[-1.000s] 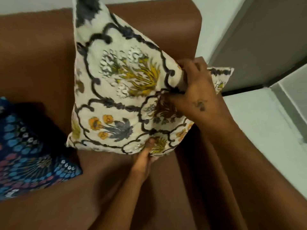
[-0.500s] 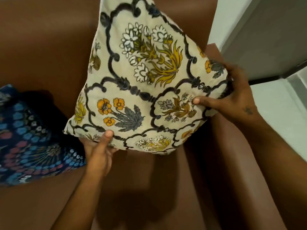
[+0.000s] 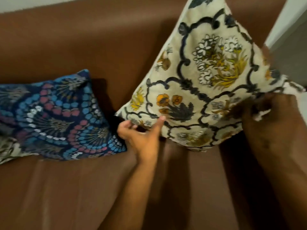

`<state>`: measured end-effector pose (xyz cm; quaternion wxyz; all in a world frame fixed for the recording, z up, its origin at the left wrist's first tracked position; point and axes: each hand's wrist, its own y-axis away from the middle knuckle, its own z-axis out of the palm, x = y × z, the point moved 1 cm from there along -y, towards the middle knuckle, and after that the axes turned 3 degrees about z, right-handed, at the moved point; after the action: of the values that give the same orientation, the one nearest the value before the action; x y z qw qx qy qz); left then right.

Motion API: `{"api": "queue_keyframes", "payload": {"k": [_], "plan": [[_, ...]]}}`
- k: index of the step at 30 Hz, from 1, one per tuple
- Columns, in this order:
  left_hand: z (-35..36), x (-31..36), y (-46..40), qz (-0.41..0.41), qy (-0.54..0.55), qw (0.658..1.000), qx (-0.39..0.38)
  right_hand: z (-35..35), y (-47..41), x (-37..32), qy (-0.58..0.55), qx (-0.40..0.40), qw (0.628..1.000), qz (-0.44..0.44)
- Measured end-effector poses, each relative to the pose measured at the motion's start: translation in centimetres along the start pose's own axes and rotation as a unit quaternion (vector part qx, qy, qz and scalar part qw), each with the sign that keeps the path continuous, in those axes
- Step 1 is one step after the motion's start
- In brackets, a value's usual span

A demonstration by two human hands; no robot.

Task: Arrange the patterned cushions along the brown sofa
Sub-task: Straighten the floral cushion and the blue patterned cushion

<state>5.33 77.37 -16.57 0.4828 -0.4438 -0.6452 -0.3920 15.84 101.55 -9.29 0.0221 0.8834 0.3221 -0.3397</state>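
Observation:
A cream cushion (image 3: pixel 204 80) with black scrollwork and yellow flowers stands tilted on its lower edge in the right corner of the brown sofa (image 3: pixel 83 44), leaning against the backrest. My left hand (image 3: pixel 141 135) pinches its lower left corner, thumb on the front face. My right hand (image 3: pixel 269 120) grips its right corner, in shadow and blurred. A dark blue cushion (image 3: pixel 56 117) with blue and pink dots lies flat against the backrest to the left, a little apart from the cream one.
The sofa seat (image 3: pixel 74 188) stretches bare in front of both cushions. The sofa's right armrest lies under my right forearm. A pale wall and grey door panel (image 3: pixel 289 35) rise beyond the sofa's right end.
The view has swung left, showing more of the blue cushion. The cream cushion has tipped up toward the right, and my left hand has slid along its bottom edge toward the left corner.

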Motion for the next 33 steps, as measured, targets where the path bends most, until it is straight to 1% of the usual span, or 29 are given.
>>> {"api": "queue_keyframes", "payload": {"k": [1,3,5,6,7,8,10,11,12,13,14,15,16,17,19,21,23,24,25,26,27,28,31,33], "plan": [[-0.4,-0.2,0.1,0.017,0.011,0.999,-0.027,0.8,1.2,-1.0,0.014,-0.017,1.0,-0.018],[-1.7,-0.5,0.3,0.002,0.063,0.992,-0.114,2.5,3.5,-2.6,0.003,-0.053,0.999,-0.009],[-4.0,-0.8,0.2,-0.01,0.094,0.973,-0.209,4.5,5.7,-1.7,-0.019,-0.075,0.996,0.049],[-6.1,-1.1,-0.3,-0.005,0.087,0.97,-0.228,5.9,6.5,0.0,-0.012,-0.102,0.992,0.067],[-8.4,-1.7,-1.0,0.007,0.069,0.973,-0.22,6.9,7.5,0.6,-0.009,-0.122,0.99,0.077],[-11.5,-2.5,-1.9,0.02,0.047,0.982,-0.181,7.6,9.0,-0.8,-0.01,-0.115,0.99,0.085],[-18.1,-3.8,-4.1,0.04,0.014,0.998,-0.056,8.0,13.6,-7.8,-0.041,-0.109,0.992,0.058],[-21.4,-4.1,-5.6,0.047,0.0,0.999,-0.006,8.5,15.7,-12.1,-0.088,-0.13,0.987,0.02],[-24.7,-4.3,-7.7,0.058,-0.013,0.998,0.024,9.3,17.6,-15.9,-0.12,-0.166,0.979,-0.021],[-27.4,-4.4,-10.2,0.07,-0.021,0.997,0.032,11.2,18.9,-18.4,-0.102,-0.204,0.971,-0.072],[-29.8,-4.5,-13.3,0.077,-0.037,0.996,0.018,13.6,19.4,-20.1,-0.094,-0.258,0.956,-0.104],[-31.8,-4.6,-16.3,0.086,-0.051,0.995,-0.011,15.1,19.4,-22.3,-0.069,-0.322,0.937,-0.115],[-33.6,-5.3,-19.7,0.087,-0.064,0.993,-0.052,17.4,19.0,-23.7,-0.071,-0.351,0.925,-0.124],[-34.4,-5.6,-22.5,0.072,-0.075,0.989,-0.102,19.3,18.3,-24.5,-0.076,-0.366,0.92,-0.12],[-34.3,-6.4,-25.5,0.017,-0.109,0.966,-0.233,21.3,17.8,-26.0,-0.073,-0.401,0.904,-0.132],[-34.1,-7.8,-26.1,-0.001,-0.082,0.952,-0.294,21.2,18.4,-28.3,-0.049,-0.385,0.905,-0.173],[-33.7,-8.4,-25.7,0.004,-0.043,0.965,-0.26,19.5,19.1,-32.0,-0.069,-0.32,0.924,-0.199],[-33.5,-8.4,-25.3,-0.011,-0.027,0.971,-0.236,18.6,19.2,-33.6,-0.088,-0.281,0.929,-0.226],[-33.1,-8.6,-24.6,-0.019,-0.014,0.972,-0.233,17.6,19.0,-35.3,-0.087,-0.243,0.931,-0.259],[-32.6,-9.0,-24.1,-0.028,0.001,0.968,-0.248,17.2,18.6,-36.7,-0.069,-0.203,0.931,-0.295],[-31.9,-9.1,-23.5,-0.036,0.016,0.964,-0.264,17.2,18.1,-37.7,-0.035,-0.183,0.929,-0.321],[-31.3,-9.5,-23.0,-0.055,0.024,0.963,-0.263,17.7,17.5,-37.9,0.0,-0.194,0.925,-0.325],[-29.5,-10.3,-21.6,-0.053,0.035,0.964,-0.258,18.4,16.4,-36.4,0.078,-0.303,0.906,-0.287],[-29.1,-10.9,-21.1,-0.048,0.024,0.962,-0.269,18.1,16.0,-35.2,0.102,-0.324,0.893,-0.296]]}}
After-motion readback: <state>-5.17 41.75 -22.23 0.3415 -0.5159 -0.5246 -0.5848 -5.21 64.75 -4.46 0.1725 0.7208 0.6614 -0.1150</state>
